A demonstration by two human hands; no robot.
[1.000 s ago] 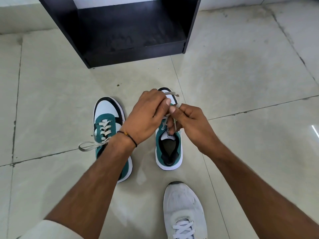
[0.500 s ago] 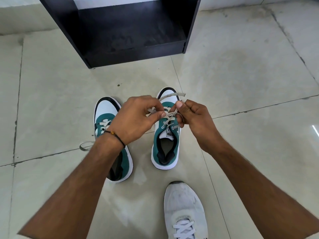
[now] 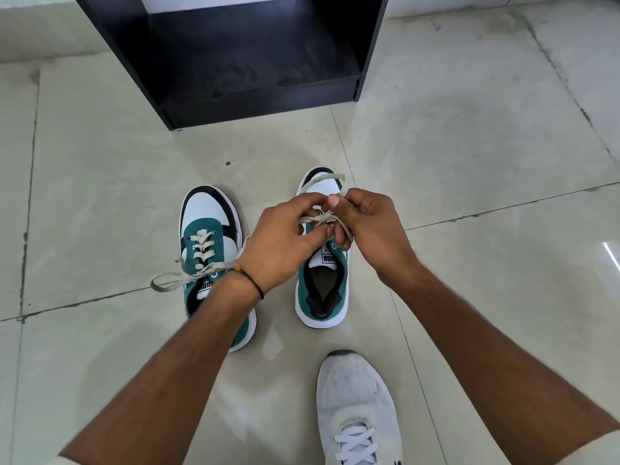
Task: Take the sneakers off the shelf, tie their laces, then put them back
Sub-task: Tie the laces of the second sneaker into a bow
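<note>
1. A black shelf (image 3: 235, 62) stands open on the tiled floor (image 3: 469, 162), where it was before.
2. In front of it, the left sneaker (image 3: 208, 216) and the right sneaker (image 3: 323, 290), both green and white, sit side by side on the floor.
3. The left hand (image 3: 281, 243) and the right hand (image 3: 372, 229) have drawn closer together over the right sneaker.
4. Curled fingers of both hands pinch its grey lace (image 3: 322, 218), crossed above the tongue.
</note>
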